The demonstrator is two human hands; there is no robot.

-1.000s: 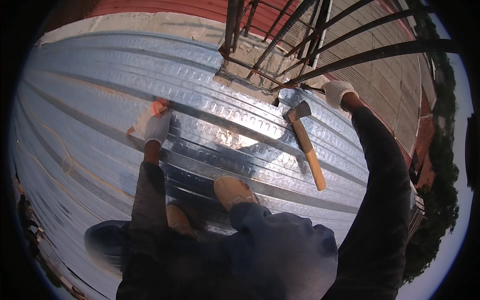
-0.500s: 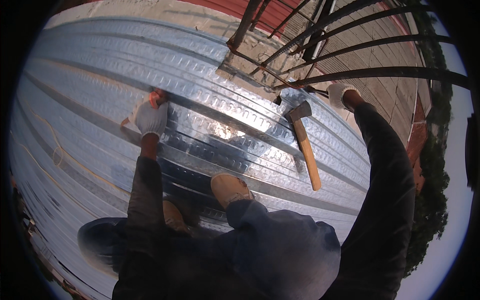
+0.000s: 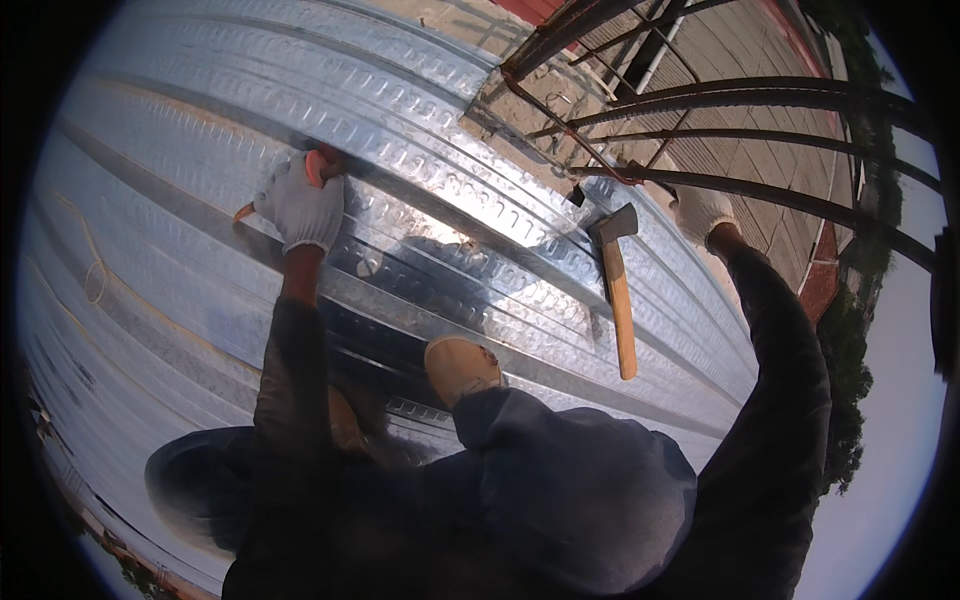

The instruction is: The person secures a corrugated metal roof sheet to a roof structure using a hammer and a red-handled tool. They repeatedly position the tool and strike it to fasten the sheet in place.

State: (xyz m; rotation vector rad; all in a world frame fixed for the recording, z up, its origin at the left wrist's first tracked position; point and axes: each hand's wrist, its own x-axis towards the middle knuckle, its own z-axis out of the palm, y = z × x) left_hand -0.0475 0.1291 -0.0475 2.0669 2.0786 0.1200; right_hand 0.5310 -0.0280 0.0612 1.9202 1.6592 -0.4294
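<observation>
My left hand [image 3: 303, 203], in a white knit glove, is closed on an orange-red grip [image 3: 316, 168] beside a rib of the corrugated metal decking [image 3: 470, 190]; the kind of tool is hidden by the hand. My right hand [image 3: 702, 212], also gloved, is at the far right by the bent steel rebar [image 3: 760, 188]. Its fingers are curled and partly hidden, with a thin dark piece showing at their front that I cannot identify. Between the hands lies a hatchet [image 3: 619, 310], its dark head toward the rebar and its wooden handle toward me.
Several rusty rebars rise from a concrete gap [image 3: 535, 115] at the upper right and arch over my right hand. A ribbed tan surface [image 3: 790, 150] lies beyond. My shoe [image 3: 462, 370] stands on the decking. A yellowish cord [image 3: 150, 308] runs across the left side.
The view has shifted slightly, so the rebar and hatchet appear farther right. My right hand has moved lower and nearer the decking's edge. My left hand keeps its hold on the orange-red grip.
</observation>
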